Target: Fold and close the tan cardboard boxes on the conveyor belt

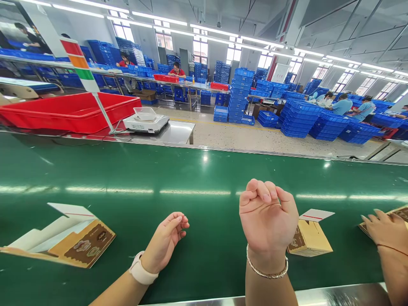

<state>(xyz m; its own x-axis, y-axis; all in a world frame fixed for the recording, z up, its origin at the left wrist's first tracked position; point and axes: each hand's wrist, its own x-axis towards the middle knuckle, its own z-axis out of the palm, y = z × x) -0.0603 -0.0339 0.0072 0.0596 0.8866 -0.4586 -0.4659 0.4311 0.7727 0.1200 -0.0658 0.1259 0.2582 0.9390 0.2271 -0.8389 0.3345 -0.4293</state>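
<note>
My left hand (165, 240), with a pale watch band on its wrist, is held over the green belt (204, 259). Its fingers curl in towards the thumb, with nothing visible in them. Raised with the palm facing me, my right hand (269, 216) has its fingers bent and pressed together, and the palm is bare. Beside its wrist, partly hidden behind it, stands a small brown and tan carton (314, 240) with a white flap up. An open carton (86, 246) with a brown printed side lies left of my left hand, apart from it.
At the right edge another person's hand (387, 229) rests on a brown carton (402, 212). Beyond the belt are a red bin (70, 112), a white scale (146, 121) and a striped signal pole (78, 61). Stacked blue crates (239, 93) and seated people stand farther back.
</note>
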